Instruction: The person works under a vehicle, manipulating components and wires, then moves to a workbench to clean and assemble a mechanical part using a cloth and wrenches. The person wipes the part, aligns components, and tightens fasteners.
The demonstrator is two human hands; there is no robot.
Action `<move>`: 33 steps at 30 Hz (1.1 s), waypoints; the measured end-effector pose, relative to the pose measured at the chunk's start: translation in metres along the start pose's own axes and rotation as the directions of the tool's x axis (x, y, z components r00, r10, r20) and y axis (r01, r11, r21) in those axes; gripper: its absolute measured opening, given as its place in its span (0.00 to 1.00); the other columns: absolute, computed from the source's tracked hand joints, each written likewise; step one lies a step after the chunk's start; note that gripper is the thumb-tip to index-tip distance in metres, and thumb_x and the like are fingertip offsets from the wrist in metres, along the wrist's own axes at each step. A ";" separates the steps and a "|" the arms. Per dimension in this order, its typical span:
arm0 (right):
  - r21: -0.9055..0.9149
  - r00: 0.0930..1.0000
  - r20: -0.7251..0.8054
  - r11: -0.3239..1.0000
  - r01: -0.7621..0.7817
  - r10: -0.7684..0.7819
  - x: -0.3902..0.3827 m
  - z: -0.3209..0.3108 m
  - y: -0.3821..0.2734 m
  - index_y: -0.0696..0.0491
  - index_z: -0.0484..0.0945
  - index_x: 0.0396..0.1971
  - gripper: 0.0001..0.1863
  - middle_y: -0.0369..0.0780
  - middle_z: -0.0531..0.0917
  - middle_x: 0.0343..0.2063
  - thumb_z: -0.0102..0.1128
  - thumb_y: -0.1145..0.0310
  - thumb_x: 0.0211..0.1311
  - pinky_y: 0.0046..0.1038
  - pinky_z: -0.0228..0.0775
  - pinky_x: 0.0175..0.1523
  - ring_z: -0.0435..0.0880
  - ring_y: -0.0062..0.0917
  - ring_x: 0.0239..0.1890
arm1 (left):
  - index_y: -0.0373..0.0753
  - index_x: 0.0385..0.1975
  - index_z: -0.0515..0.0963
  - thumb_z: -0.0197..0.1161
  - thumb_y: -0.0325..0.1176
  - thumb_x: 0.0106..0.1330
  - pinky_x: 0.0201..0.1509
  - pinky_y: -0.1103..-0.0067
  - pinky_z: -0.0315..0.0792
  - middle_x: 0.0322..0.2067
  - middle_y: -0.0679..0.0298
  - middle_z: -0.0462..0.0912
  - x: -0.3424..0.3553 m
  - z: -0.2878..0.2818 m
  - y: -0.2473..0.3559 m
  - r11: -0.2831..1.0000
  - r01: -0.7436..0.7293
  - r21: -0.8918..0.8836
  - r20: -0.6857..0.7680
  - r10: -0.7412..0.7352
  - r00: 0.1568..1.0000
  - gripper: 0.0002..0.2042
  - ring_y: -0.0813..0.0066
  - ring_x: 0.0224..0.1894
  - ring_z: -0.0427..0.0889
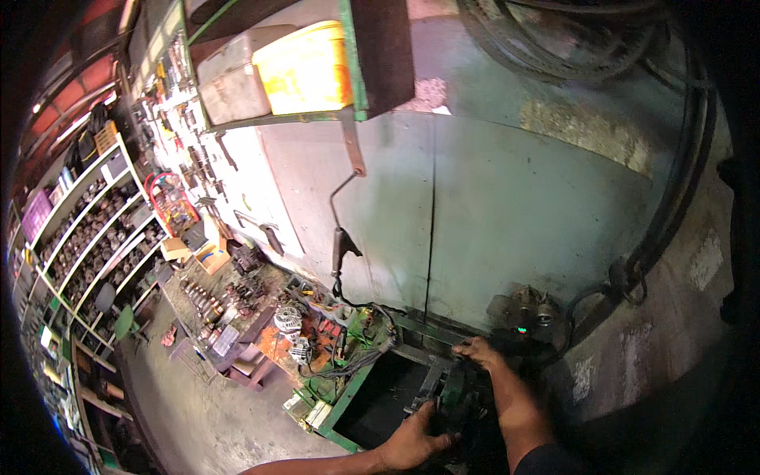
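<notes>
A dark metal bench vise (451, 396) stands at the right end of a green-framed bench (342, 413). My left hand (412, 442) is at its near left side, the fingers curled against the metal and the thumb stretched along it. At the far side my right hand (479, 353) is closed, its fingers bent near the bench's back rail; what lies inside them is hidden. Shadow hides much of the vise's lower part.
A silver alternator (288, 321) and several loose parts lie left of the vise. A black-handled tool (342, 252) hangs by a hook above. Behind the right hand sits a dark machine (522, 313) with a small green light. Shelves (99, 226) stand far left.
</notes>
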State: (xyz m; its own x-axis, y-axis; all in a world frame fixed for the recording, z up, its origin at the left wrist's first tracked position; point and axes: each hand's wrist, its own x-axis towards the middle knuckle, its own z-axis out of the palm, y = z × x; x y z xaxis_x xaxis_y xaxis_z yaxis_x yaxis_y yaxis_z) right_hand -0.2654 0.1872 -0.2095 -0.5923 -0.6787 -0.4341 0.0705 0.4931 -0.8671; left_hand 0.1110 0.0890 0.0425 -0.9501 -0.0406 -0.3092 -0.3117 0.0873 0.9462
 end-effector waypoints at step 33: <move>-0.435 0.744 -0.581 0.899 0.059 -0.329 -0.307 0.212 -0.227 0.59 0.71 0.76 0.35 0.56 0.83 0.68 0.72 0.60 0.77 0.48 0.72 0.75 0.83 0.49 0.71 | 0.31 0.30 0.82 0.72 0.61 0.76 0.41 0.66 0.79 0.24 0.58 0.86 0.128 -0.301 0.110 0.793 -0.405 0.455 -0.308 0.568 0.763 0.31 0.67 0.30 0.85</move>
State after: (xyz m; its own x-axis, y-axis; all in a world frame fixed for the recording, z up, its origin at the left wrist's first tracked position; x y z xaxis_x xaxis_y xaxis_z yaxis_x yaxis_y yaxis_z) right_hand 0.0708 0.1686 0.0687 -0.9303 -0.3517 0.1044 -0.3203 0.6398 -0.6986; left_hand -0.0414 -0.2062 0.1355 -0.8987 -0.2885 0.3304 0.1329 0.5388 0.8319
